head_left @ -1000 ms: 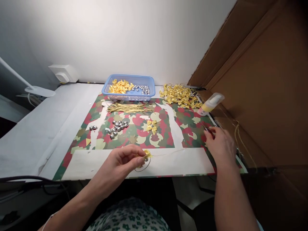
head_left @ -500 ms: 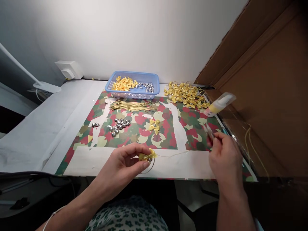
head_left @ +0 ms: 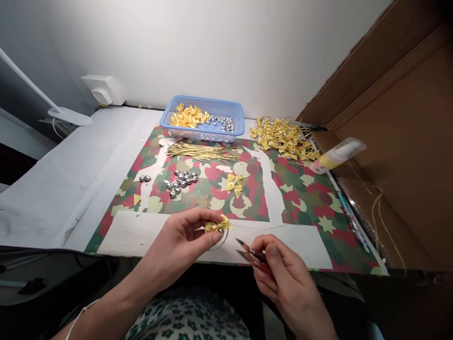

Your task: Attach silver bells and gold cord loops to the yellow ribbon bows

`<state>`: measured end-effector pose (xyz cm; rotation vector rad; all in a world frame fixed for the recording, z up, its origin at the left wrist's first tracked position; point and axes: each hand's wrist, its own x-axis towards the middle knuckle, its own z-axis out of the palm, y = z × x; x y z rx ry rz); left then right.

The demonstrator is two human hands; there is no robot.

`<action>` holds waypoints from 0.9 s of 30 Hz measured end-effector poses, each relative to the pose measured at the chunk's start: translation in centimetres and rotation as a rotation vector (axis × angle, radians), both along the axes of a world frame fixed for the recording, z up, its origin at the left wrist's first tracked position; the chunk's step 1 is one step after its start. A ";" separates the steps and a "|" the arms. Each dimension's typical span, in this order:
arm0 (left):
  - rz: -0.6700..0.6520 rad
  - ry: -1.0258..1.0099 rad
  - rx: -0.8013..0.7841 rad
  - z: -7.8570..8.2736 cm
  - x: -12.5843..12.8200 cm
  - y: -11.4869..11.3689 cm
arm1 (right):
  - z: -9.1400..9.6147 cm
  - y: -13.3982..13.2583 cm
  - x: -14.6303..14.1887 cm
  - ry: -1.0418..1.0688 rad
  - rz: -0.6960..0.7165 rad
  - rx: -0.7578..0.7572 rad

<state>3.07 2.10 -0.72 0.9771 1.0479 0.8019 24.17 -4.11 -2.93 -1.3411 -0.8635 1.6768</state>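
Note:
My left hand (head_left: 184, 238) pinches a small yellow bow (head_left: 216, 225) with a gold cord loop hanging under it, near the front edge of the camouflage-patterned mat (head_left: 300, 203). A thin gold cord runs from the bow to the right across the mat. My right hand (head_left: 283, 274) is closed on small red-handled scissors (head_left: 252, 252), whose blades point left toward the bow, a short way from it.
A blue basket (head_left: 233, 134) with yellow bows and silver beads stands at the back. In front of it lie gold cords (head_left: 201, 152), silver beads (head_left: 180, 181) and two loose bows (head_left: 234, 184). A heap of finished bows (head_left: 283, 137), a glue bottle (head_left: 336, 156) and cardboard (head_left: 406, 141) are at right.
My right hand picked up the scissors from the mat's right edge and brought them left and toward me, close to the bow. My left hand kept its hold on the bow.

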 end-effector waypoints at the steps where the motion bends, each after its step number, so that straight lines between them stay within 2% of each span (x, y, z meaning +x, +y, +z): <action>1: 0.010 0.015 0.026 0.0 0.0 0.0 | -0.1 0.0 0.0 0.107 0.035 -0.036; 3: 0.017 0.023 0.073 0.0 0.0 0.0 | -0.1 -0.1 -0.3 0.185 0.126 -0.025; 6: 0.030 0.043 0.126 0.1 0.2 0.1 | 0.2 -0.3 -1.2 -0.004 0.209 0.079; 11: 0.076 0.116 0.217 0.4 0.2 0.1 | 0.8 -0.3 -1.8 -0.352 0.195 0.342; 16: 0.091 0.141 0.315 0.5 0.2 -0.3 | 1.0 0.1 -1.8 -0.532 0.197 0.491; 20: 0.064 0.161 0.368 0.7 0.3 -0.4 | 1.1 0.2 -2.0 -0.591 0.156 0.546; 27: 0.024 0.187 0.372 0.9 0.4 -0.6 | 0.7 0.3 -2.2 -0.554 0.176 0.547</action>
